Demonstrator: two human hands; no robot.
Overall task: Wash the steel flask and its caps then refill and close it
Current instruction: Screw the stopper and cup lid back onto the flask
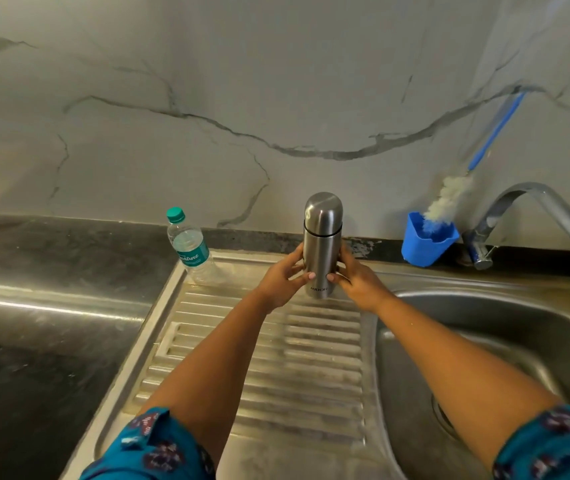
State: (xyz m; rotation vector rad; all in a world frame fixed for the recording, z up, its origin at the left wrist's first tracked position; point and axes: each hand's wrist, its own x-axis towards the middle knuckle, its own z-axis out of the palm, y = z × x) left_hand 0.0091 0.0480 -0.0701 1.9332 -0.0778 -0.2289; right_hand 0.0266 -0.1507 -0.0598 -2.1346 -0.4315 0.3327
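Upright brushed-steel cylindrical flask with a domed cap, long axis vertical, base at or just above the back of the ribbed stainless drainboard; contact with the metal not clear. Left hand on the flask's left flank, right hand on its right flank, both low on the body, fingers curled round the steel and clamped on it, fingertips nearly meeting across the front by the printed logo. Domed cap still seated, dark seam line below it, entirely above both grips and free of any finger. Both hands equally near; either one free to slide up the axis to the cap while the other holds the body against twisting, in all likelihood the next need, since washing looks not yet begun. Clear plastic water bottle with a green cap standing near on the left, apart from the flask. Blue plastic holder with a white-bristled, blue-handled bottle brush well off to the right against the marbled wall. Curved chrome tap farther right, round steel sink basin just beside the right forearm. Open room above the flask and rightward over the basin; raised rim between drainboard and basin to clear on the way across.
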